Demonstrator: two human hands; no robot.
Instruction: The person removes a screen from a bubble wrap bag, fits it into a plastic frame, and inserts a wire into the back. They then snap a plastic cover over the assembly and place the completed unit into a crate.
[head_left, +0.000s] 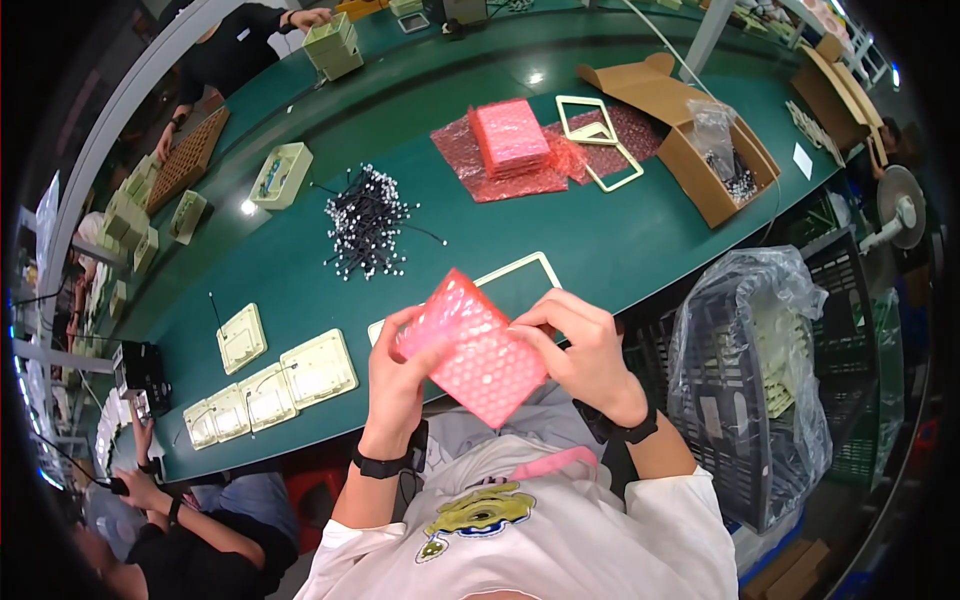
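Observation:
A pink bubble-wrap bag [487, 378] is held tilted in front of my chest, over the near edge of the table. My left hand [398, 378] grips its left side, the thumb lying across its face. On the opposite side my right hand [585, 352] pinches the upper right edge between thumb and fingers. What the bag contains, if anything, cannot be made out. Just behind it, a cream rectangular frame [545, 262] lies on the green table [440, 265], partly hidden by the bag and my hands.
A stack of pink bubble-wrap bags [512, 135], cream frames [625, 170] and an open cardboard box [700, 170] lie across the table. Black cables [368, 222] form a heap left of them. Cream panels [318, 366] line the near left edge. A plastic-lined crate [745, 390] stands right; co-workers sit left.

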